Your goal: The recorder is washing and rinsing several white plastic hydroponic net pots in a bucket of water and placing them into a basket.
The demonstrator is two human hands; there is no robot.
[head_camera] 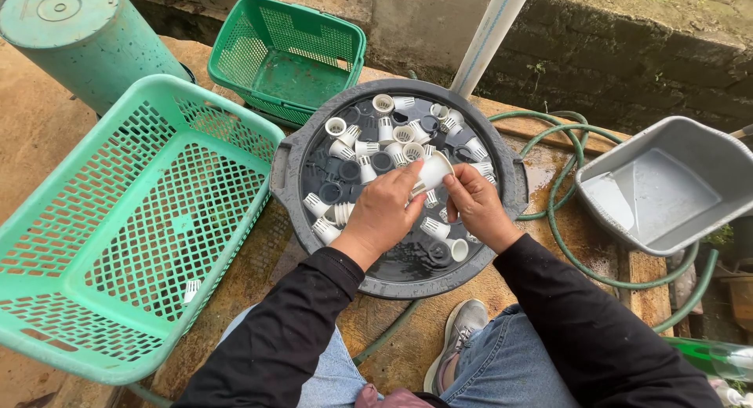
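A round dark grey basin [514,188] of water holds several small white slotted cups and dark ones floating in it. Both hands are over the basin's middle. My left hand [384,212] grips one white cup [434,171] by its side. My right hand [476,206] touches the same cup from the right, fingers pinched at its lower edge. Both arms wear black sleeves.
A large light green mesh basket [133,220] stands at the left with one white cup [191,289] in it. A smaller darker green basket [286,59] is behind it. A grey square tub [667,184], a green hose [561,212], a white pipe [490,35] and a green cylinder [82,39] surround the basin.
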